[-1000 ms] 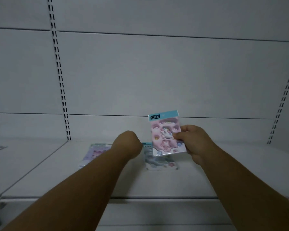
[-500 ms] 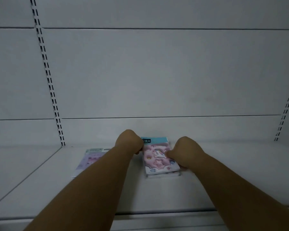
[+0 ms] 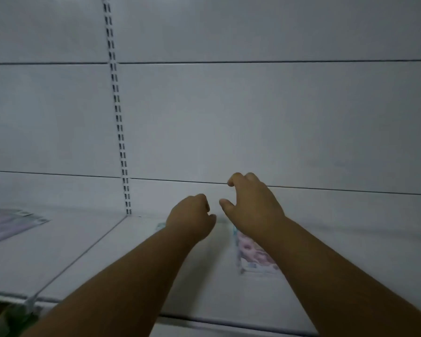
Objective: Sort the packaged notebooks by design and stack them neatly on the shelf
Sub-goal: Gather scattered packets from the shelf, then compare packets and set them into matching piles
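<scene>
A pink packaged notebook (image 3: 252,256) with a cartoon design lies flat on the white shelf (image 3: 122,268), partly hidden under my right forearm. My right hand (image 3: 250,207) hovers above and beyond it, fingers curled apart and holding nothing. My left hand (image 3: 192,216) is just to its left, fingers curled in a loose fist with nothing in it. A sliver of another packaged notebook (image 3: 160,226) peeks out behind my left wrist; the rest is hidden.
A purple packaged notebook (image 3: 7,223) lies on the neighbouring shelf section at far left. A slotted upright (image 3: 118,122) runs down the white back panel. Green items (image 3: 0,317) show below the shelf's front edge at bottom left.
The pink notebook went from my right hand down onto the stack and was let go. Both hands have lifted off it, and the view has swung to the left.
</scene>
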`<state>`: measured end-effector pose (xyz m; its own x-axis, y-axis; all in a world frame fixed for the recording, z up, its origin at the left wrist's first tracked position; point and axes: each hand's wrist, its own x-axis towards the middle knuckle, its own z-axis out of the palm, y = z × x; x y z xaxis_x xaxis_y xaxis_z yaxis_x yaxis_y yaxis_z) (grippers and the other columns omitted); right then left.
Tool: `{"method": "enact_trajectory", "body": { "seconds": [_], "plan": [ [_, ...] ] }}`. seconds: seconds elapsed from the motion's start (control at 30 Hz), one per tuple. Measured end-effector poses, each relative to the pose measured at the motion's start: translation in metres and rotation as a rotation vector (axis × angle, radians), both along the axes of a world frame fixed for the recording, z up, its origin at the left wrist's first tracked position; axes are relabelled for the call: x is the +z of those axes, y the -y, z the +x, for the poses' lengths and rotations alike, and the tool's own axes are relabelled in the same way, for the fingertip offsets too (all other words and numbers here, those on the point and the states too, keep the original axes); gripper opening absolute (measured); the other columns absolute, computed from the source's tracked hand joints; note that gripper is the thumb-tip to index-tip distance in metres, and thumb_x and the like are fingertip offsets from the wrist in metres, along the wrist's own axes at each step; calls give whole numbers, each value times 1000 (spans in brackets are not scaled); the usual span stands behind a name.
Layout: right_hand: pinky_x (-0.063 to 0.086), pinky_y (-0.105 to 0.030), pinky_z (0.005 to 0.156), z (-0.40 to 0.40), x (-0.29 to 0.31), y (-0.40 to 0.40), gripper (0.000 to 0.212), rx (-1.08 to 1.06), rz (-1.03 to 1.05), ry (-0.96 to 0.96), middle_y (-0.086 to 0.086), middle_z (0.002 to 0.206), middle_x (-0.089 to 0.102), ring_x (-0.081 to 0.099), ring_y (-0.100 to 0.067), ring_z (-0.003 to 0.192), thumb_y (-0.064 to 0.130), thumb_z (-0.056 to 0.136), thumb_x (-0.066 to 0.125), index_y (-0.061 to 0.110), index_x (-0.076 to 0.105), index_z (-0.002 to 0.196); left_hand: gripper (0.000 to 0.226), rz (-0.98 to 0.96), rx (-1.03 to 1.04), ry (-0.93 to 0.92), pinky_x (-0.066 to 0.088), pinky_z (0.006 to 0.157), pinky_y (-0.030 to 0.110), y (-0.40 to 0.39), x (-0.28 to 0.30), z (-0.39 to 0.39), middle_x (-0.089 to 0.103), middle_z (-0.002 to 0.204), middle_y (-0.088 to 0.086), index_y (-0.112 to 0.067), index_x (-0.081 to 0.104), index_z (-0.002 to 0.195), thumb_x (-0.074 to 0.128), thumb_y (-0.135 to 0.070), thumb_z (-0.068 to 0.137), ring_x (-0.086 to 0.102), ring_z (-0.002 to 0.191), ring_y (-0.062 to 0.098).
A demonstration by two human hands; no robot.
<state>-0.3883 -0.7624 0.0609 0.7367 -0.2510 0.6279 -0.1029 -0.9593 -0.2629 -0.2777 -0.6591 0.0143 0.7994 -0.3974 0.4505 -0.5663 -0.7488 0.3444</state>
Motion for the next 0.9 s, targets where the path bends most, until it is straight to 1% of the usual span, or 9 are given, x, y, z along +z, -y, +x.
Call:
{"method": "enact_trajectory", "body": {
  "seconds": [0.07,0.17,0.27,0.37,0.43,0.57,0.67,0.77,0.9],
  "plan": [
    [49,-35,78,16,14,-31,42,68,-39,34,-5,113,54,56,-23,97,42,85,60,21,49,119,25,-6,21,33,49,67,28,-41,3,0,61,88,-6,-25,59,96,63,-44,82,57,77,13],
    [47,-35,75,43,33,-95,43,176,-48,50,-6,112,55,56,-23,93,44,86,59,19,47,119,23,25,76,61,53,73,30,-118,5,4,62,90,-5,-26,60,97,61,-44,83,58,78,13],
    [45,-33,71,69,41,-174,44,276,-48,38,-6,113,56,57,-23,91,46,86,56,18,48,119,24,35,162,96,53,75,32,-209,5,12,62,92,-3,-25,60,98,58,-45,84,57,80,14],
    [48,-34,72,97,40,-262,45,346,-89,25,-5,113,56,58,-23,91,48,86,55,19,49,119,26,49,253,112,53,77,32,-303,0,22,63,98,-2,-23,60,101,57,-44,86,59,85,16],
    [48,-35,72,119,40,-319,45,371,-115,-7,-5,113,56,57,-23,92,50,85,54,19,50,118,27,97,298,137,52,79,32,-365,-5,31,64,102,-2,-24,59,104,56,-45,86,59,88,16],
    [43,-33,71,164,48,-421,47,417,-131,-70,-7,115,55,55,-24,93,50,85,56,19,49,119,30,151,365,138,49,81,33,-476,-6,51,63,107,-2,-25,59,109,54,-47,88,57,92,16],
    [44,-33,71,196,48,-478,46,431,-93,-108,-7,113,55,56,-25,92,50,84,56,18,50,117,30,189,395,84,49,84,37,-540,-5,73,61,109,-1,-26,57,109,52,-47,88,56,97,19],
    [45,-34,71,231,42,-520,47,425,-82,-137,-7,113,55,56,-25,92,51,83,57,18,50,117,29,182,397,83,50,82,37,-585,-3,108,62,106,-2,-25,58,107,52,-46,88,57,93,18],
    [41,-33,69,288,30,-554,47,420,-106,-157,-7,112,55,55,-25,90,51,83,57,19,50,117,27,144,406,87,51,79,36,-622,-6,170,63,102,-1,-25,60,103,53,-45,86,59,89,19]
  ]
}}
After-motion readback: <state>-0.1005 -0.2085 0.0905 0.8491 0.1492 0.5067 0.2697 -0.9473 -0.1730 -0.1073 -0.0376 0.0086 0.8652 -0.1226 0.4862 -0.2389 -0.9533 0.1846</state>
